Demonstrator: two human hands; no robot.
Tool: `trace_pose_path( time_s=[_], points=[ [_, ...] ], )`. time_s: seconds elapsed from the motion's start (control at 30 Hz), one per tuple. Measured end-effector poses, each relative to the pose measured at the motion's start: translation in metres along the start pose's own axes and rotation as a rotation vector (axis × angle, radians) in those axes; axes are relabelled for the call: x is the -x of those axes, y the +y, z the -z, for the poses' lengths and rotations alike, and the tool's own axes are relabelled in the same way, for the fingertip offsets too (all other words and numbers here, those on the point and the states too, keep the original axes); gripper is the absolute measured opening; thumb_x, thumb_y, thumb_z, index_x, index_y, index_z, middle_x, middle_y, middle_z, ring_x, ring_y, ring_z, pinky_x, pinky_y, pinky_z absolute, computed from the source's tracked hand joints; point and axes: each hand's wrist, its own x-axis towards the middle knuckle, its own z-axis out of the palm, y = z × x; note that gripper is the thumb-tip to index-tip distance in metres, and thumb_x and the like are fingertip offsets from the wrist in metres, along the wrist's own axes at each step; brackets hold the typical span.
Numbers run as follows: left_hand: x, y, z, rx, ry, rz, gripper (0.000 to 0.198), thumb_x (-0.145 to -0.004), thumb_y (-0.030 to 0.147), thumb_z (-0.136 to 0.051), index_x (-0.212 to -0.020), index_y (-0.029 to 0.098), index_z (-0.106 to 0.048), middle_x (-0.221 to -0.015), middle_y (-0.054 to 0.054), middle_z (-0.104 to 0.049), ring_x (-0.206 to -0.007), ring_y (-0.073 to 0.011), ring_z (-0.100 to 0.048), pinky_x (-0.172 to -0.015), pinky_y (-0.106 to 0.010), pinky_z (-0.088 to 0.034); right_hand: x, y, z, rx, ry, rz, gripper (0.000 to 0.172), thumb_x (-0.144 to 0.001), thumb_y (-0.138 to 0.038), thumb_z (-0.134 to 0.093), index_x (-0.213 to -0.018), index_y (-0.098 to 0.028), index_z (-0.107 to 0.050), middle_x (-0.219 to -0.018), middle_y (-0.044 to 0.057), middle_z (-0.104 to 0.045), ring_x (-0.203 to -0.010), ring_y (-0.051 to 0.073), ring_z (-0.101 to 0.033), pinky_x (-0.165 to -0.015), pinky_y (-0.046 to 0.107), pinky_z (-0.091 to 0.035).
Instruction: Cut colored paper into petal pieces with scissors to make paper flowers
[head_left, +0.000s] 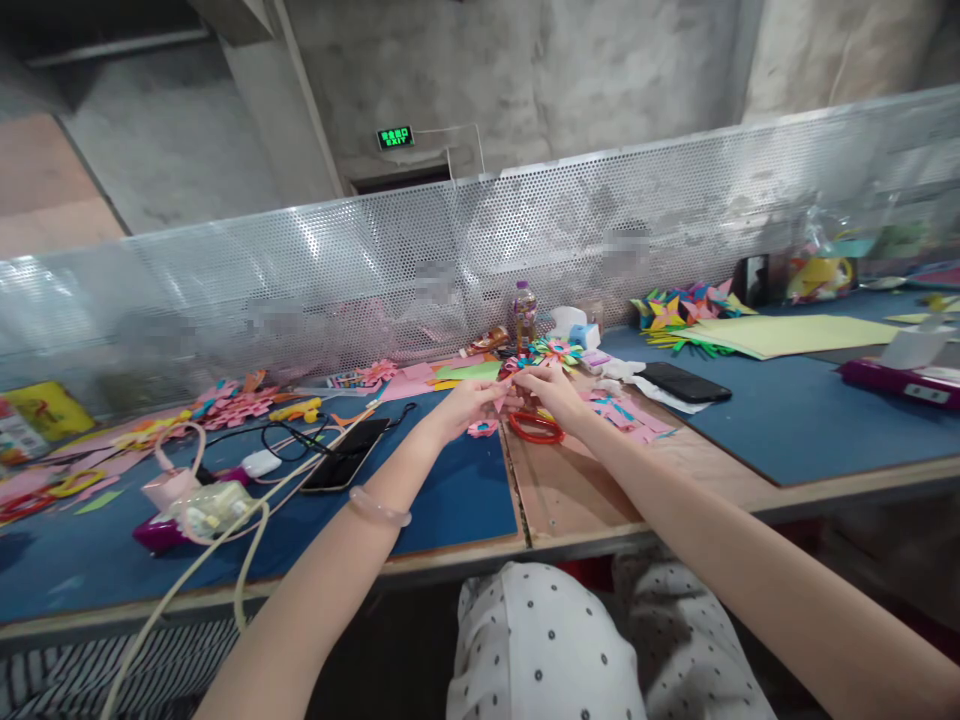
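My left hand and my right hand meet over the middle of the table, fingers closed. A small piece of pink paper shows between them, pinched by the left fingers. The right fingertips touch or nearly touch it; their exact grip is too small to make out. Red-handled scissors lie just below the right hand. A pink paper flower rests beneath the left hand, and a multicoloured paper flower lies behind the right. Pink paper strips are scattered to the right.
A phone lies right, another phone left among cables and a power strip. Behind stand a drink bottle and a perforated metal screen. Yellow paper sheets lie at far right.
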Motion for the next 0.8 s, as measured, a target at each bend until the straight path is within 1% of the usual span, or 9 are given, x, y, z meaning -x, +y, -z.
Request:
trace_pose_path(
  time_s=[0.1,0.23,0.4,0.5,0.63,0.8],
  points=[
    [-0.0004,0.0,-0.0004,0.005,0.007,0.0,0.026,-0.068,0.037,-0.067,-0.06,0.013,-0.061,-0.085,-0.012,-0.067,-0.095,-0.0247,-0.06,-0.081,-0.036,-0.046,0.0002,-0.0017,-0.0007,0.009,0.005,-0.021,0.027,-0.069,-0.042,-0.056,-0.072,-0.016,-0.061,-0.058,-0.002,-0.05,-0.047,0.008,-0.04,-0.046,0.022,-0.03],
    [0.0009,0.0022,-0.0021,-0.002,-0.013,-0.003,0.026,-0.069,0.035,-0.066,-0.06,0.011,-0.059,-0.081,-0.011,-0.067,-0.096,-0.0238,-0.059,-0.082,-0.036,-0.046,-0.0003,-0.0014,-0.0008,-0.008,0.009,-0.049,0.025,-0.067,-0.041,-0.058,-0.071,-0.016,-0.061,-0.057,-0.003,-0.05,-0.047,0.007,-0.04,-0.045,0.022,-0.029],
    [0.001,0.0021,-0.0019,-0.014,-0.027,-0.006,0.028,-0.07,0.036,-0.065,-0.06,0.011,-0.058,-0.084,-0.011,-0.067,-0.096,-0.0233,-0.059,-0.081,-0.035,-0.046,-0.0019,0.0023,0.0003,-0.048,0.013,-0.061,0.024,-0.066,-0.04,-0.058,-0.071,-0.016,-0.062,-0.056,-0.002,-0.05,-0.047,0.008,-0.041,-0.046,0.023,-0.03],
    [0.0008,0.0016,-0.0016,-0.029,-0.004,-0.002,0.028,-0.07,0.038,-0.065,-0.064,0.011,-0.061,-0.089,-0.012,-0.067,-0.092,-0.0225,-0.061,-0.078,-0.034,-0.047,-0.0031,0.0042,0.0011,-0.034,0.025,-0.056,0.024,-0.066,-0.04,-0.059,-0.07,-0.016,-0.062,-0.055,-0.002,-0.049,-0.048,0.009,-0.041,-0.046,0.023,-0.03],
    [0.0015,0.0026,-0.003,-0.048,0.019,0.001,0.029,-0.067,0.039,-0.067,-0.07,0.011,-0.064,-0.088,-0.012,-0.067,-0.087,-0.0212,-0.062,-0.074,-0.032,-0.048,-0.0029,0.0036,0.0019,-0.023,0.019,-0.037,0.025,-0.067,-0.039,-0.058,-0.07,-0.015,-0.062,-0.055,-0.002,-0.048,-0.049,0.009,-0.041,-0.046,0.023,-0.03],
    [0.0013,0.0026,-0.0044,-0.053,0.069,-0.008,0.032,-0.064,0.04,-0.069,-0.075,0.01,-0.066,-0.09,-0.013,-0.067,-0.082,-0.0202,-0.062,-0.071,-0.03,-0.048,-0.0001,-0.0019,0.0019,-0.081,0.012,-0.031,0.028,-0.069,-0.042,-0.055,-0.065,-0.015,-0.058,-0.057,-0.001,-0.048,-0.049,0.009,-0.042,-0.047,0.023,-0.033]
  ],
)
